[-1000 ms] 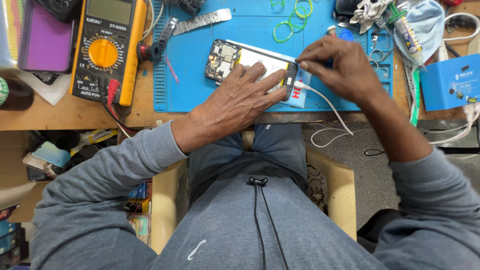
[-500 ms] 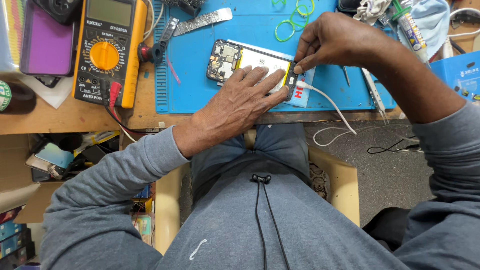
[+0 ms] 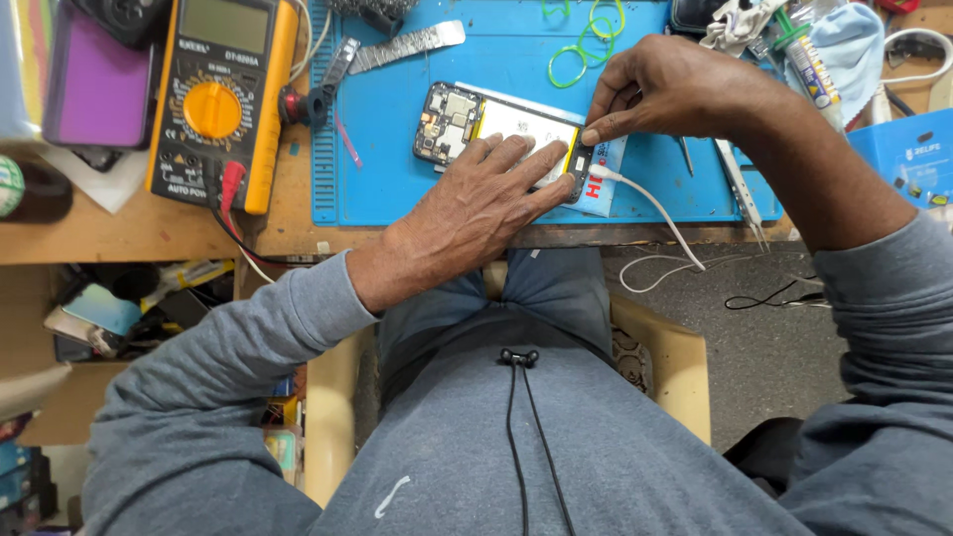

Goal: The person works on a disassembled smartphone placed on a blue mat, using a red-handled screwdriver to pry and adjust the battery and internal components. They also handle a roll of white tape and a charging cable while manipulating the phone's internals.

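An opened phone [image 3: 467,119] with its back off lies on a blue work mat [image 3: 397,189], showing its circuit board and a white battery. My left hand [image 3: 476,203] lies flat across the phone's lower half, fingers pressing it down. My right hand [image 3: 670,89] pinches at the phone's bottom end, where a white cable [image 3: 660,213] is plugged in and trails off the desk edge.
A yellow multimeter [image 3: 223,99] stands left of the mat with red and black leads. A metal strip [image 3: 407,45] and green rubber bands [image 3: 576,50] lie at the mat's top. Tweezers [image 3: 735,179], a blue cloth [image 3: 844,45] and a blue box [image 3: 913,154] sit at right.
My right hand shifted left and up onto the phone's bottom end, and the view moved closer. My left hand stayed pressed on the phone.
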The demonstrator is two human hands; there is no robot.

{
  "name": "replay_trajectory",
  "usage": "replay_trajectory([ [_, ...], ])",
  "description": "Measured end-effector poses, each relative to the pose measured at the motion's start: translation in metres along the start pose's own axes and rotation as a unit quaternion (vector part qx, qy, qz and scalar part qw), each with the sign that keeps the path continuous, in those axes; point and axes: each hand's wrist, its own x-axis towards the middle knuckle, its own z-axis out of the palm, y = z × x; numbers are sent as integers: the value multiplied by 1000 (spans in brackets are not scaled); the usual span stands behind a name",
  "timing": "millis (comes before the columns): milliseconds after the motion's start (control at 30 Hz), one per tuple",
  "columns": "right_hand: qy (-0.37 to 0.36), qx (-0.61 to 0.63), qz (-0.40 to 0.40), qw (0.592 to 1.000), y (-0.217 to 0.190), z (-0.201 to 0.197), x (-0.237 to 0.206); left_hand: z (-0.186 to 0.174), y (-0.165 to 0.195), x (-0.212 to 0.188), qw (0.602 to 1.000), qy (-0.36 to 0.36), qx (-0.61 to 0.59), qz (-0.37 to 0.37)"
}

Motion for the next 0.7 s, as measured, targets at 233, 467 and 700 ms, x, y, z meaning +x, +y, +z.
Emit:
replay_trajectory([
  [233, 61, -14, -34, 997, 5, 4, -4, -1, 0, 0, 1000, -13, -19, -7],
  [467, 299, -76, -38, 950, 47, -5, -56, -20, 3, -17, 992, 75, -83, -59],
  [700, 227, -71, 110, 965, 30, -2, -42, -32, 10, -50, 958, 165, -148, -183],
])
